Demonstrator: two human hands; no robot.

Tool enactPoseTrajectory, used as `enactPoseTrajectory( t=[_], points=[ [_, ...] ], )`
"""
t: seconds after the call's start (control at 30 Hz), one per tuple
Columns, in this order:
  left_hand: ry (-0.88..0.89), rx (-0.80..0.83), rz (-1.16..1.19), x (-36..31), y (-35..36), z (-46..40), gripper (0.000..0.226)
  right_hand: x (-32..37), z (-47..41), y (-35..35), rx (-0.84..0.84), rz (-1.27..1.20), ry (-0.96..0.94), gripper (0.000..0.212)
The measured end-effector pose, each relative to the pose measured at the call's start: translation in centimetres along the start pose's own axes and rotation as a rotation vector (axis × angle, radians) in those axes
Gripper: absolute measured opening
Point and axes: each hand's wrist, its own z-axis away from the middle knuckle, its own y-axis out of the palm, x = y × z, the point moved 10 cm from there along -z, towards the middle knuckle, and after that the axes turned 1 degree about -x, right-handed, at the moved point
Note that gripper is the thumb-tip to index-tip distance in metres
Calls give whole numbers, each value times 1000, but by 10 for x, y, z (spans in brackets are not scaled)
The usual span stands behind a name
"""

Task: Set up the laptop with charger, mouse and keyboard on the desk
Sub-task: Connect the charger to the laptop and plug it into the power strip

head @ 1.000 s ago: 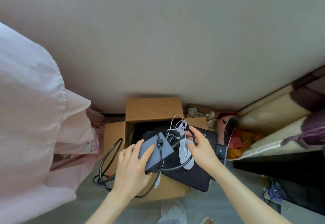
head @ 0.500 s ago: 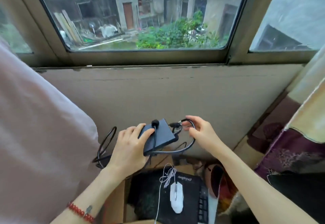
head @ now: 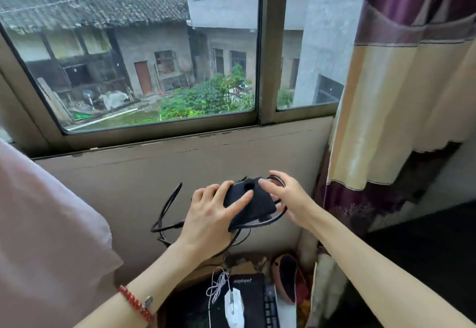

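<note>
Raised since 0.5 s ago, the charger (head: 248,202) now sits higher against the wall below the window (head: 144,51), and the view has tilted up with it; the right hand (head: 289,200) has closed in from the cable loop onto the brick's right edge.

Position: the charger is held in mid-air, above the box (head: 247,267) and well apart from any desk surface, none of which can be identified in this view.

Grip state:
1. Left hand (head: 210,220) grips the brick, fingers curled over its near-left side, thumb laid across the top face.
2. Right hand touches the brick's far-right corner with loosely curved fingers; the cable (head: 167,213) loops past them. Whether it actually pinches the cable cannot be told.

Surroundings: the cable hangs in slack loops to the left of and below the brick. Down in the box lie the mouse (head: 233,304) on a mousepad (head: 247,289), with its white cord bundled, and, just right of them, the keyboard (head: 270,307). A curtain (head: 401,95) hangs at right.

Procedure for this step, as judged:
1. Keep the brick's weight on the left hand.
2. Gather the trailing loops with the right hand before moving away, so no loop snags the box flap or drags the mouse cord.
3. Carry brick and cable together to the desk; do not let the plug ends swing.
</note>
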Motion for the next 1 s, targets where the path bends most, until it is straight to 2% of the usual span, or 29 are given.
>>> enactPoseTrajectory(
  t=[0.1,0.37,0.57,0.77,1.0],
  points=[
    [75,17,29,-40,-1,-1,74,-5,30,-30,-55,-6,7,62],
    [313,51,165,-170,-32,-24,78,40,139,-161,-282,9,-193,47],
    [587,-14,271,-329,-65,-39,93,80,274,-293,-525,303,-331,40],
    [818,-23,365,-492,-70,-28,84,53,411,-405,-796,497,-254,39],
    [1115,94,445,-632,-31,32,80,-48,540,-472,-992,484,-19,39]
  ],
)
